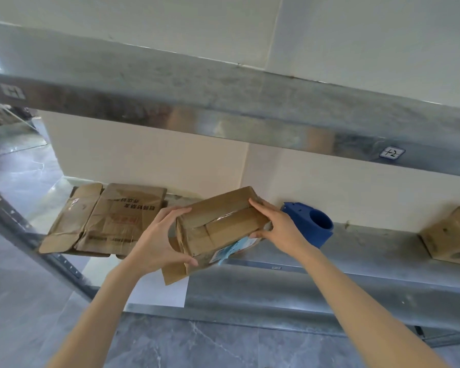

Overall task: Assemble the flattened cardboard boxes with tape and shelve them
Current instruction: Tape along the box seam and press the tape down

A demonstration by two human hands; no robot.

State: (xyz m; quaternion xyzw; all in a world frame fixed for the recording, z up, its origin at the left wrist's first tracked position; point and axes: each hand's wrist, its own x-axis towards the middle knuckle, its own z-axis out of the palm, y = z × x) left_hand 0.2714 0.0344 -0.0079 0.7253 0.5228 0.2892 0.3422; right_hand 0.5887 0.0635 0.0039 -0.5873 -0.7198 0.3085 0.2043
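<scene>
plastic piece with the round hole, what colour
Blue: the plastic piece shows clearest in the head view.

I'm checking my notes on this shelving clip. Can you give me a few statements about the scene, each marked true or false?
1. The left hand and the right hand both hold the taped box. True.
2. The flattened boxes lie to the right of the taped box. False: they lie to its left, on the shelf.
3. A blue object stands on the shelf just beyond the right hand. True.
4. The taped box's top flaps stand open. False: they are closed, with clear tape over the seam.
5. No other assembled box is on the shelf. False: a second box sits at the far right.
</scene>
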